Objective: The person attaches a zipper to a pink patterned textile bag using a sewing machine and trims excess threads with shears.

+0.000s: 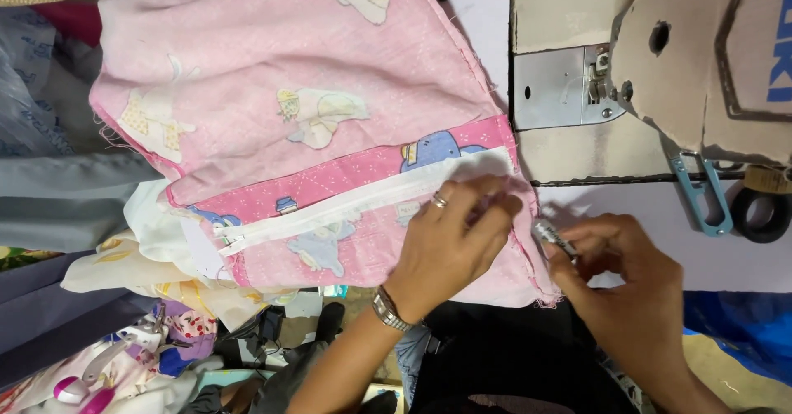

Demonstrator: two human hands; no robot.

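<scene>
Right hand (627, 290), nearest the lens, is curling closed around a small pale tool with a dark tip (554, 237); whether it is a marker, chalk or ripper, cannot tell. Left hand (458, 241), wearing a ring and a wristwatch (388, 308), is lying palm down with fingers spread flat, gripping nothing, pressing the fabric at the zipper's right end.

Largest item: pink printed fabric (272, 68), thin woven cotton with cartoon figures, wrinkled, raw frayed edges, spreading over the table beside the sewing machine (701, 68). Machine is beige, dusty, with a shiny metal needle plate (549, 88). A darker pink band (330, 249) is crossing the lower part of the fabric. White zipper (330, 208) is lying diagonally along that band, closed, slider at the left end.

Progress, judging only from this: zipper looks laid in place on the band, and the piece is sitting off the needle plate, so stitching probably is not finished; seam lines are too small to confirm.

Smaller bits: blue-handled thread snips (703, 195) on the machine bed, black ring-shaped roll (763, 214) at the right edge, scrap pile of mixed fabrics (157, 331) lower left.
</scene>
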